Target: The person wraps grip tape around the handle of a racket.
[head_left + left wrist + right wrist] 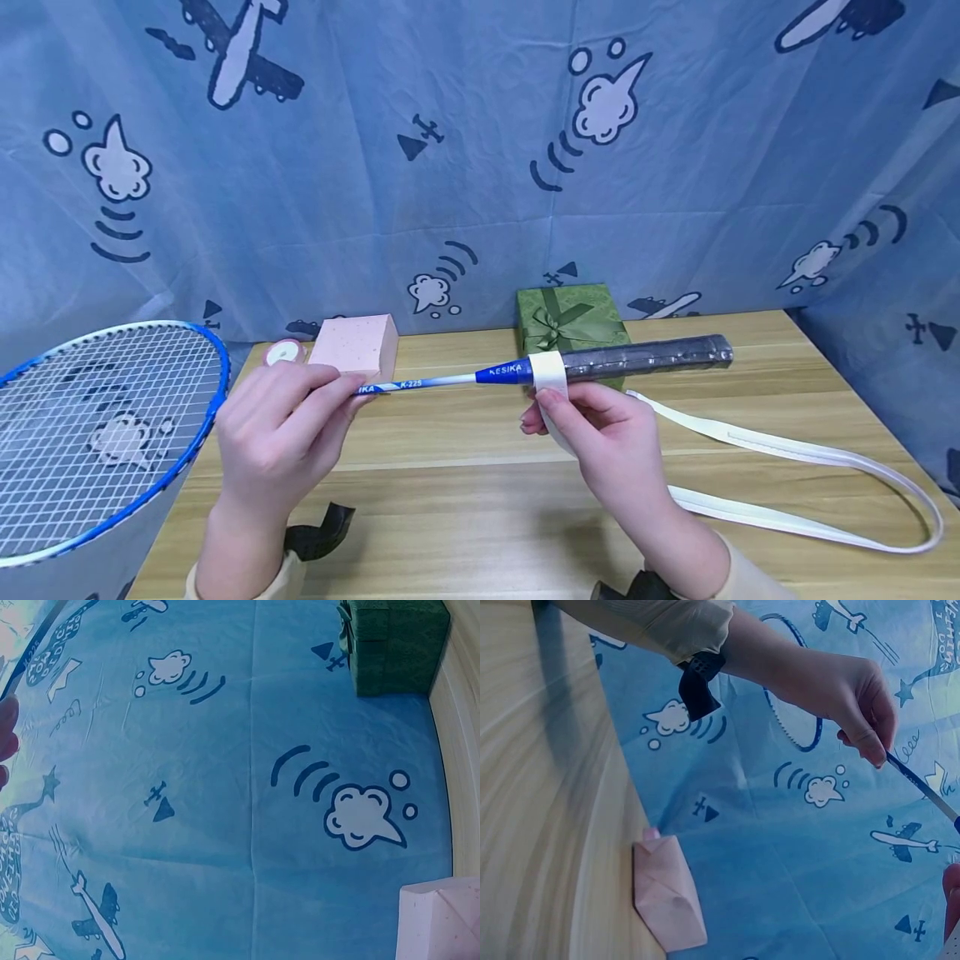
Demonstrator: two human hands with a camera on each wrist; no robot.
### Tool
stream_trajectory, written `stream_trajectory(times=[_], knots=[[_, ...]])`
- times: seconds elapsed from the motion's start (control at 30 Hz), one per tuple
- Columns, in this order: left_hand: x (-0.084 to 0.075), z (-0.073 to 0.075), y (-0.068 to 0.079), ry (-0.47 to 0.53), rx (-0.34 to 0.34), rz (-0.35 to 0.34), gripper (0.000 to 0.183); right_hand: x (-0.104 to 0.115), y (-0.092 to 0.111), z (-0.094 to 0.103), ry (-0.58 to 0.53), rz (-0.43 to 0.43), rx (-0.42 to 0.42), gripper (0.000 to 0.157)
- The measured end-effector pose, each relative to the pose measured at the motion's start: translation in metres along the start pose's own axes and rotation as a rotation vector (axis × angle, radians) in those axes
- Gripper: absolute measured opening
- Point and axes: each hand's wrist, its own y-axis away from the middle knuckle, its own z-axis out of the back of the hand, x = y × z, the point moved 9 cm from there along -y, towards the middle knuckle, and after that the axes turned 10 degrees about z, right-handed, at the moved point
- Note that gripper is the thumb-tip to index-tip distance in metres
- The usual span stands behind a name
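My left hand [281, 433] pinches the blue-and-white shaft of a badminton racket [442, 382] between thumb and fingers, the strung head out to the left. The dark handle [645, 357] points right, level above the table. Around the handle's inner end, by the blue cone, goes a turn of white grip tape [547, 369]. Its strip is pinched by my right hand [615, 433], thumb on top, just below the handle. From there the tape's long tail [795, 450] runs behind that hand and loops over the table at right. Only fingertips [6, 739] show in the left wrist view.
At the table's back stand a green gift box [577, 312] with a ribbon, partly behind the handle, and a pink box [356, 342]. A small round roll [285, 352] lies left of it. A blue patterned curtain [480, 167] hangs behind the wooden table [450, 517].
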Motion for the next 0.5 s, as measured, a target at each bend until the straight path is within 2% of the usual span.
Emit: stream_trajectory(times=[0.23, 0.4, 0.5], knots=[[-0.0004, -0.0021, 0.0004, 0.014, 0.054, 0.003, 0.031, -0.0009, 0.0002, 0.0008, -0.005, -0.006, -0.01, 0.011], [0.0003, -0.0028, 0.0017, 0.042, 0.07, 0.003, 0.023, 0.0009, 0.0009, 0.0059, 0.138, 0.006, -0.049, 0.009], [0.0009, -0.0031, 0.0028, 0.054, 0.079, 0.004, 0.021, 0.0019, 0.0011, 0.0082, 0.176, 0.018, -0.069, 0.01]])
